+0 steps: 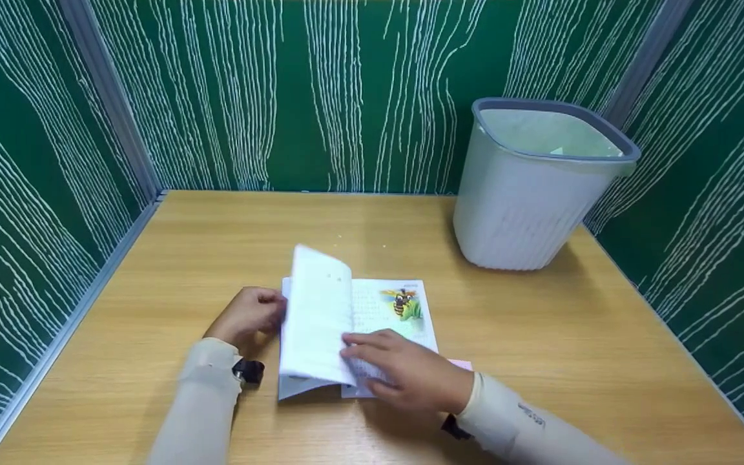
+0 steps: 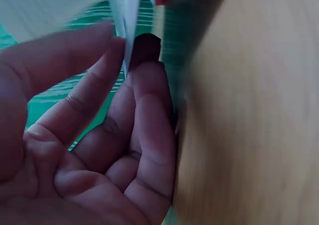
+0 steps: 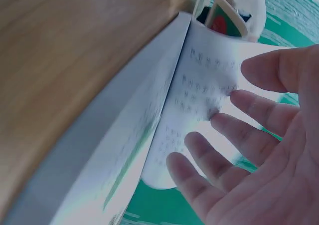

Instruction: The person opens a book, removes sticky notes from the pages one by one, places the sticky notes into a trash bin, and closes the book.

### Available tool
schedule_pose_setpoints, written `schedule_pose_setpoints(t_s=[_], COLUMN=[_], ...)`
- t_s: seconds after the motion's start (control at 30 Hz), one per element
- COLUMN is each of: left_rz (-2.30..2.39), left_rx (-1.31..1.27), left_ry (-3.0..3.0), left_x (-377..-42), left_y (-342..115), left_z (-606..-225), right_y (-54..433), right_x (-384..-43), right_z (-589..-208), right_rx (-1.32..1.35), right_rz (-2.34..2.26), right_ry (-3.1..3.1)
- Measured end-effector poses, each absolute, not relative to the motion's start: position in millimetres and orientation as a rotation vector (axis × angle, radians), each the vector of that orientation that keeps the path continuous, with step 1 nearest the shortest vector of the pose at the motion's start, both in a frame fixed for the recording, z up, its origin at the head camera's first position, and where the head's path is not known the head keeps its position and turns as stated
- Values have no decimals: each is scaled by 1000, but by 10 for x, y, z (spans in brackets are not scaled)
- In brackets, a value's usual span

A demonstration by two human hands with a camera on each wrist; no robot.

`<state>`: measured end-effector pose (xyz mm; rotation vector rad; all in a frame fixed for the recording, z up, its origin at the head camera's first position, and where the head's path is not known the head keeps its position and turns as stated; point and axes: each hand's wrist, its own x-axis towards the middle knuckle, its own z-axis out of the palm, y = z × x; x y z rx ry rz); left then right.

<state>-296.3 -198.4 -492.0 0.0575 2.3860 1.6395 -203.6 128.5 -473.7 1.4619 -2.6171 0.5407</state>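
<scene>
An open book lies on the table, its right page printed with text and a picture of a bee. A turning page stands raised over the left side, slightly blurred. At the book's left edge my left hand holds the edge; in the left wrist view the white paper edge runs between its bent fingers. My right hand reaches over the lower right page, fingers extended, fingertips against the raised page. In the right wrist view those straight, spread fingers lie against the printed page.
A white bin with a grey rim stands at the back right of the wooden table. Something pink sticks out beneath the book's right side. Green walls with white lines enclose the back and sides.
</scene>
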Motion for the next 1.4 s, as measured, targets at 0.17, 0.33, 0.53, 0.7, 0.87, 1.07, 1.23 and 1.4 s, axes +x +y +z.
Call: schedule_pose_setpoints(t_s=[0.17,0.33,0.53,0.7,0.87,1.07,1.23,1.4], left_rz=[1808,1680,1550,1504,1485,1472,1471,1521], left_rx=[-99,-9,-34,-60,-99,-109,-108,-43], left_ry=[2223,2315,2426,2470,2479,2465,2468,2458], left_x=[-2992,-2980,-2953,-2939,-2943,-2960,-2968,-2955], left_y=[-2037,-2064,-2030,-1991,-1972,-1973,-1968,-1962], left_z=[-4920,-4927,-4916,-4908,-4897,-4905,-4915,-4911], right_y=[1194,1201,1298,1390,1466,1510,1526,1541], right_x=[-2050,-2064,-2120,-2210,-2281,-2363,-2408,-2410], right_z=[-4718,-4706,-4746,-4793,-4817,-4836,-4854,-4868], right_rx=[1511,1524,1465,1351,1313,1278,1260,1255], right_rz=[432,391,356,241,228,213,197,164], right_ry=[-2617,-2663,-2693,-2752,-2771,-2743,-2694,-2616])
